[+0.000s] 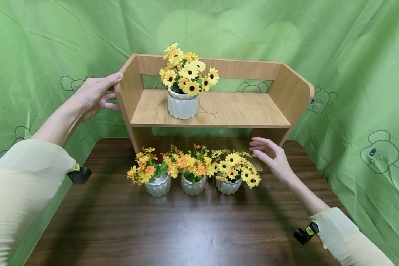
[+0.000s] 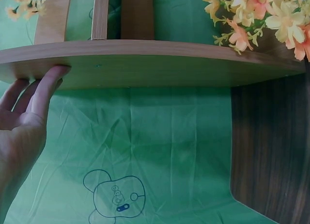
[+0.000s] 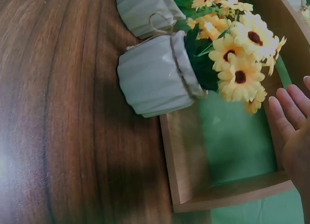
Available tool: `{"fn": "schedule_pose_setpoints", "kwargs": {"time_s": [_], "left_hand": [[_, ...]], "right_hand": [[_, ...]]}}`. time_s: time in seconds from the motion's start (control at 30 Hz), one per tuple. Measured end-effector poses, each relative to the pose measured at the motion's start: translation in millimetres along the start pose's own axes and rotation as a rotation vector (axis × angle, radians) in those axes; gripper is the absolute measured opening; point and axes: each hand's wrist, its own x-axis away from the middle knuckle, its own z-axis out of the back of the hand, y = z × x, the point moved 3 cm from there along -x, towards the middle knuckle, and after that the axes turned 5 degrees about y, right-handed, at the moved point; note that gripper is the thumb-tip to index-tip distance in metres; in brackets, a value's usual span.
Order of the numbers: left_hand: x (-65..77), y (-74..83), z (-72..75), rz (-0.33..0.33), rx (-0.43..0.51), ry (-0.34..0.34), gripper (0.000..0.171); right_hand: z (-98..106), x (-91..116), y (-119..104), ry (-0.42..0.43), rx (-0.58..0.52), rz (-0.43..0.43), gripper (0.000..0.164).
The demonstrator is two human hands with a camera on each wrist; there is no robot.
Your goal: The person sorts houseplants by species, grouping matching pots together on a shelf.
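right wrist, right hand [image 3: 296, 132] near daisy pot [image 3: 152, 78], twine [image 3: 179, 67] hidden in head view

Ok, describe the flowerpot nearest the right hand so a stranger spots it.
Find the wooden shelf on the dark table. In front of it, take the rightmost white flowerpot of three. Its yellow flowers have dark centres; the middle pot and left pot mix orange and yellow.
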Motion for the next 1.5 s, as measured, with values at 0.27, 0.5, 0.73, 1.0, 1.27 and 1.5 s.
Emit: {"fn": "schedule_pose_setpoints", "kwargs": {"time_s": [0.27, 0.5, 0.73, 1.0, 1.27, 1.5], "left_hand": [[0.8, 0.6, 0.7, 0.003, 0.028, 0.001, 0.079], [1.0, 0.6, 0.5, 0.006, 0.018, -0.002, 0.08], [0.6, 0.5, 0.7, 0.002, -0.007, 0.0, 0.08], [0.3, 0.4, -0.5, 0.005, -0.003, 0.001, 0.081], [0.5, 0.3, -0.9, 0.004, 0.001, 0.001, 0.081], [0.1, 0.3, -0.2, 0.005, 0.007, 0.002, 0.082]], "right_hand": [[1.9, 11.7, 19.0, -0.029, 0.029, -0.052, 0.041], [-0.4, 28.3, 35.0, -0.002, -0.018, -0.095, 0.039], [-0.5, 37.7, 42.5, 0.015, 0.024, -0.129, 0.04], [-3.0, 47.9, 52.6, -0.002, 0.088, -0.087, 0.04], [-3.7, 58.7, 70.3, -0.04, 0.122, -0.065, 0.045], [-5.4, 66.8, 79.5, -0.062, 0.175, -0.18, 0.049]]}}
